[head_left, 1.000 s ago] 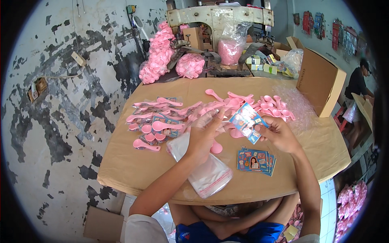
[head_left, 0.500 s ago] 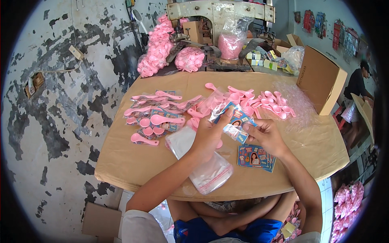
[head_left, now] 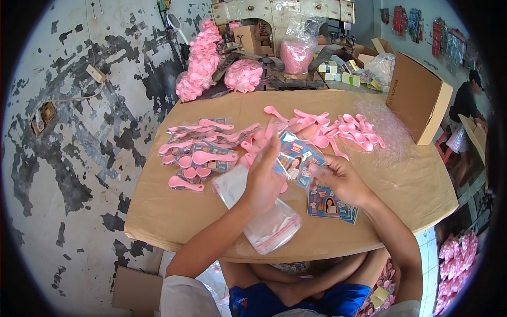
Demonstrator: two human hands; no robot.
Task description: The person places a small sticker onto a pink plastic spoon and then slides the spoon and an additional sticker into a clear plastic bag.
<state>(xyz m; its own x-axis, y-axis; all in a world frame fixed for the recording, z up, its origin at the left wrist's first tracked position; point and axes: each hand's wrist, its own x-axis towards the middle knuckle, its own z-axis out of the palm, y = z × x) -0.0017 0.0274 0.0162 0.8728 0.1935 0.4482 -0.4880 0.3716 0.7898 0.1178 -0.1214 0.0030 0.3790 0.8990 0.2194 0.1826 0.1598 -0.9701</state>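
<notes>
Both hands grip one clear bagged printed card [head_left: 293,158] over the table middle: left hand [head_left: 262,178] pinched on its left edge, right hand [head_left: 340,179] pinched on its lower right corner. Card held tilted, above the tabletop. Under the left hand, stack of empty clear zip bags [head_left: 264,222] lying on the brown paper-covered table [head_left: 174,222], reaching toward the near edge. Just below the right hand, small pile of printed cards [head_left: 332,207] flat on the table. Left of the hands, finished packs with pink spoons [head_left: 198,150], one loose spoon beside them. Beyond the hands, loose pink spoons [head_left: 348,129] on crinkled clear plastic. Cardboard box [head_left: 420,100] at far right corner. Far edge: sewing machine [head_left: 280,13], bags of pink items [head_left: 243,75].
</notes>
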